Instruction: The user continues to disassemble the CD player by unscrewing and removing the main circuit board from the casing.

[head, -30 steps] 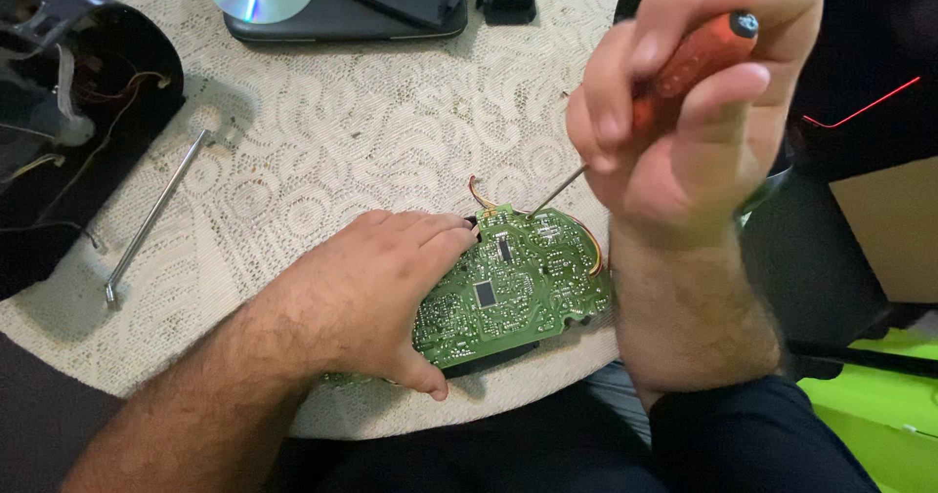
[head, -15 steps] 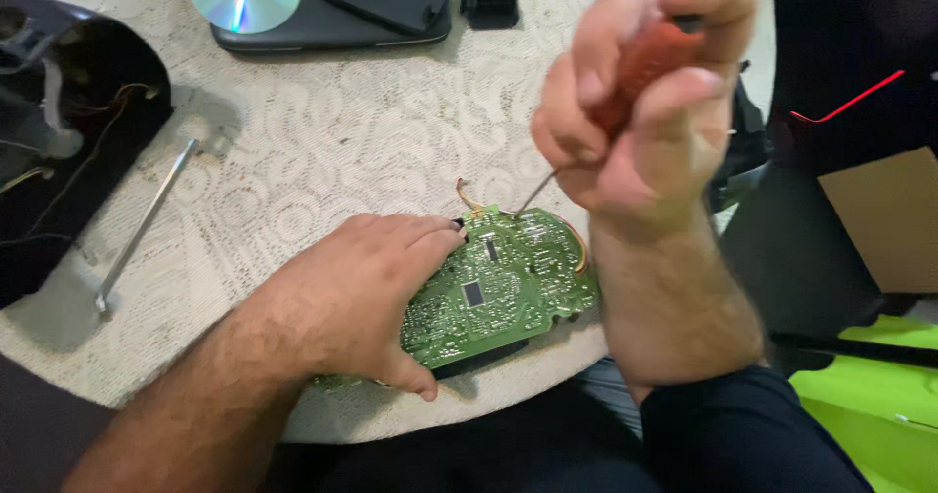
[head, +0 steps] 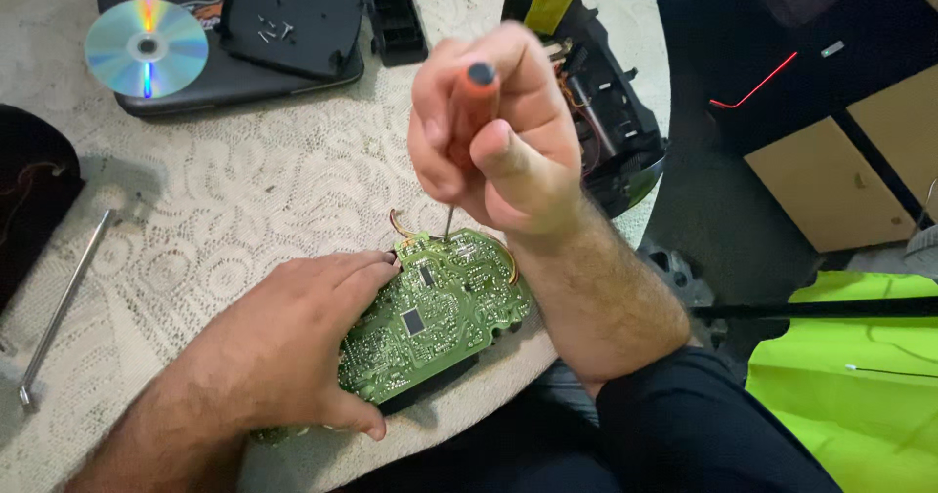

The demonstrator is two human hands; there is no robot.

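Note:
A green circuit board (head: 435, 317) lies near the front edge of the round table with a lace cloth (head: 254, 200). My left hand (head: 288, 342) presses flat on the board's left half, thumb hooked under its near edge. My right hand (head: 498, 136) grips an orange-handled screwdriver (head: 472, 97) upright, its thin shaft touching the board's far edge beside a short orange wire (head: 396, 221).
A shiny disc (head: 147, 45) rests on a black case at the back left, with a black lid holding small screws (head: 272, 29) beside it. An opened black device shell (head: 596, 83) sits at the back right. A metal rod (head: 59, 307) lies at the left.
My right hand has swung the screwdriver from a slant to nearly upright over the board's far edge. The view has shifted right. My left hand stays pressed on the board.

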